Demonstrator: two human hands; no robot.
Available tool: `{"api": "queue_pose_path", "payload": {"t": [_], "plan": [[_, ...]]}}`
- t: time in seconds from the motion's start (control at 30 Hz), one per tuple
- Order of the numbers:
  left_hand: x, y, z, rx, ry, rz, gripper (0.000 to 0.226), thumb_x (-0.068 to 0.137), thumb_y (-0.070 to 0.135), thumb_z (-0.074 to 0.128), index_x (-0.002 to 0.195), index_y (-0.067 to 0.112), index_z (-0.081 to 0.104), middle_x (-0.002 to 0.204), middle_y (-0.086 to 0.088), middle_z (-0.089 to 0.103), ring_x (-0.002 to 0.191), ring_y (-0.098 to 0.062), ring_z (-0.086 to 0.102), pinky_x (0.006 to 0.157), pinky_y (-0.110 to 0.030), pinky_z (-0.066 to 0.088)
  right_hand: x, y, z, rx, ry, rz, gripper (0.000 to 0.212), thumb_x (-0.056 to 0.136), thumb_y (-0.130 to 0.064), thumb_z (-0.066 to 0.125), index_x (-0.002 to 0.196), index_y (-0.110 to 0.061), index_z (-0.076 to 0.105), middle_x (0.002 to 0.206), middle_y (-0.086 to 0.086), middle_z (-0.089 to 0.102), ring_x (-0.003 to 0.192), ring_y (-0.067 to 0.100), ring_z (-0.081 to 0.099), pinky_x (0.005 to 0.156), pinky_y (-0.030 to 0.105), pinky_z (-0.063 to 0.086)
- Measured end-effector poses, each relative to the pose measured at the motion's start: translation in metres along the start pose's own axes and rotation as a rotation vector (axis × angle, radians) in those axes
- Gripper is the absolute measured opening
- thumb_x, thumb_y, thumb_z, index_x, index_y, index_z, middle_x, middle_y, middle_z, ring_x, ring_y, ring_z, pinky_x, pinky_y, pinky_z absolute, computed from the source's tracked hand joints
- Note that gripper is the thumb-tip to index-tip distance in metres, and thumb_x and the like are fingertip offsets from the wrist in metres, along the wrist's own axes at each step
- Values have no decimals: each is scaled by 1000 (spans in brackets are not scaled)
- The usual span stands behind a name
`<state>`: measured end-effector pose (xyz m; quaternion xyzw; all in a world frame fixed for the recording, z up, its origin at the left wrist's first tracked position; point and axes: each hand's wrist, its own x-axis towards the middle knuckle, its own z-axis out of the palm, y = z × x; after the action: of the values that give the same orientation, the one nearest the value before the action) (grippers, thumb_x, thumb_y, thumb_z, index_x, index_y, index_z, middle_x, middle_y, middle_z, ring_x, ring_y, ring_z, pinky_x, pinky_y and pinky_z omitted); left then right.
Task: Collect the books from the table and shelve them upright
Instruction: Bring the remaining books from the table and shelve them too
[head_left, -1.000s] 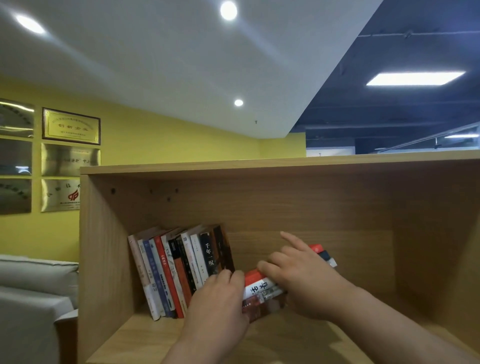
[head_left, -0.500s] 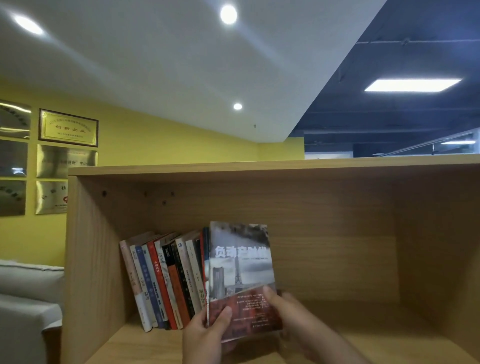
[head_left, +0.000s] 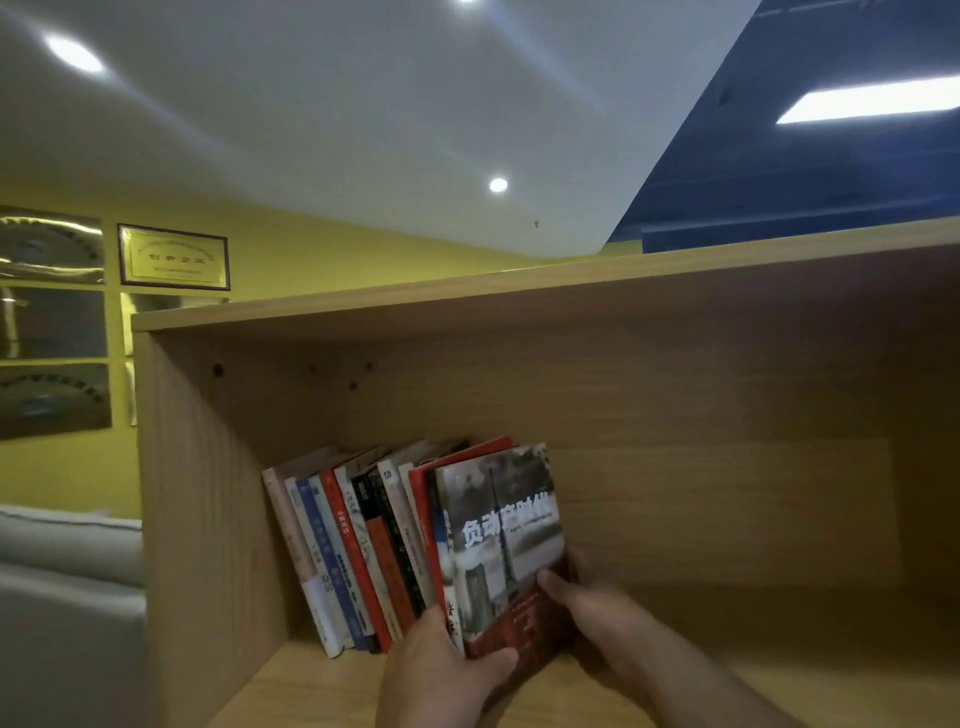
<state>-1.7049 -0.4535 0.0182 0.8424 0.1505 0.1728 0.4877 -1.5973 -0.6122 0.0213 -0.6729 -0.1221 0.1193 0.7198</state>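
A row of several books (head_left: 353, 551) leans to the left inside a wooden shelf compartment (head_left: 675, 499). At the row's right end stands a book with a grey and red cover (head_left: 501, 525), its front facing me. Both hands hold this book with the books just behind it. My left hand (head_left: 441, 670) grips the bottom corner from the spine side, thumb across the lower front. My right hand (head_left: 587, 603) grips the right edge low down, thumb on the cover.
The shelf's left wall (head_left: 208, 519) stands close beside the leaning row. Right of the books the shelf floor (head_left: 779, 675) runs wide. A grey sofa (head_left: 67, 597) and framed plaques (head_left: 174, 257) on a yellow wall lie to the left.
A second ago the held books lay tilted flat between my hands. They were turned upright and now lean against the row's right end. My view has moved closer.
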Motion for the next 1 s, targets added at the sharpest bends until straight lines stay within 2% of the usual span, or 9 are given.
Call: {"api": "queue_pose_path", "payload": {"t": [0.13, 0.23, 0.3, 0.4, 0.5, 0.57, 0.7, 0.83, 1.0], "plan": [[2, 5, 9, 118, 43, 17, 85, 45, 64, 84, 117, 35, 52, 102, 22, 62, 94, -1, 61, 90, -23, 49, 11, 0, -4, -281, 177, -120, 36, 90, -36, 72, 123, -26, 62, 123, -1, 70, 102, 15, 63, 87, 31, 52], [-1, 10, 16, 234, 23, -7, 83, 50, 74, 78, 110, 30, 41, 99, 15, 58, 91, -9, 61, 85, -27, 52, 8, 6, 5, -548, 422, -147, 34, 89, -50, 69, 101, -19, 58, 100, 0, 67, 96, 24, 64, 70, 28, 43], [-2, 8, 15, 268, -25, 18, 77, 57, 77, 72, 110, 33, 37, 101, 16, 58, 92, -8, 62, 81, -27, 50, 6, 14, 10, -596, 328, -225, 16, 98, -43, 60, 91, -28, 57, 97, -2, 70, 93, 19, 67, 68, 25, 44], [1, -4, 4, 161, -60, 130, 56, 77, 70, 61, 124, 43, 45, 119, 24, 59, 101, 4, 58, 95, -25, 50, -11, 13, 8, -434, 128, -221, 12, 94, -45, 65, 104, -38, 63, 103, -16, 74, 89, -2, 66, 70, 17, 49], [15, -22, -24, 10, 335, 151, 64, 83, 56, 67, 138, 33, 44, 137, 9, 48, 121, -11, 52, 103, -42, 51, -29, 6, 7, -354, -68, -156, 30, 81, -60, 72, 108, -54, 59, 98, -30, 73, 98, -3, 67, 79, 21, 58], [30, -29, -47, -114, 500, -5, 82, 78, 52, 75, 145, 26, 37, 143, -4, 40, 128, -25, 48, 102, -52, 50, -35, 2, 8, -434, -125, -190, 51, 66, -74, 73, 111, -62, 51, 107, -34, 69, 107, -6, 62, 89, 22, 55], [68, -41, -79, -536, 316, -153, 77, 76, 47, 81, 135, 13, 46, 123, -11, 65, 91, -22, 66, 68, -35, 54, -37, 1, 11, -579, -139, -260, 72, 55, -71, 82, 108, -81, 34, 107, -46, 64, 101, -23, 59, 76, -1, 45], [87, -55, -87, -593, 192, 41, 56, 73, 32, 82, 124, 25, 60, 113, 0, 75, 93, -15, 74, 66, -28, 60, -35, 2, 17, -614, -106, -286, 68, 60, -61, 80, 97, -90, 31, 104, -53, 58, 96, -28, 56, 71, 0, 46], [100, -65, -85, -703, 216, 118, 25, 91, 23, 71, 108, 38, 63, 96, 10, 79, 82, -7, 76, 57, -22, 59, -27, 4, 23, -612, -135, -290, 64, 60, -65, 75, 112, -74, 39, 105, -54, 57, 100, -29, 54, 69, -2, 47]]}}
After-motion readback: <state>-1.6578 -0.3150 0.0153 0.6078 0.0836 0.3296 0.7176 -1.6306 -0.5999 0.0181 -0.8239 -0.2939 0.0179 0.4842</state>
